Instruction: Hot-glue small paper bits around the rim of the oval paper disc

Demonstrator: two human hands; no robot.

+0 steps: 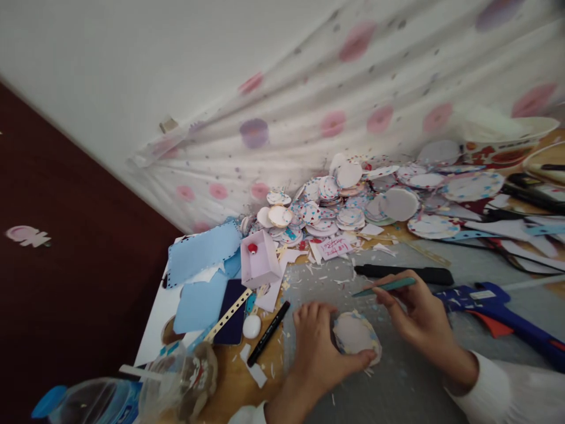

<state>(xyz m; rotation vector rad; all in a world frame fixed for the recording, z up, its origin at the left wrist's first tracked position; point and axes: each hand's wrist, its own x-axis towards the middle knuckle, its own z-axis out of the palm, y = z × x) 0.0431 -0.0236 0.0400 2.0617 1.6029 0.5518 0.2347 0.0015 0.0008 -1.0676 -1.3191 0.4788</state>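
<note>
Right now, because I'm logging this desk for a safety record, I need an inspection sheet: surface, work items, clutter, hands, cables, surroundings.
Surface: gray mat on a wooden tabletop, scraps strewn about.
Work items: round white piece on the mat; slim green tool above it.
Clutter: heaped discs, pink box, black marker, blue tool.
Hands: left hand has its thumb on the round white piece, fingers spread; right hand grips the slim green tool.
Cables: nothing seen that is clearly one.
Surroundings: flowered sheet behind; dark red panel at picture left.

The left hand (pixel 315 350) touches a disc (pixel 354 334); the right hand (pixel 419 324) holds a teal tool (pixel 399 284).
</note>
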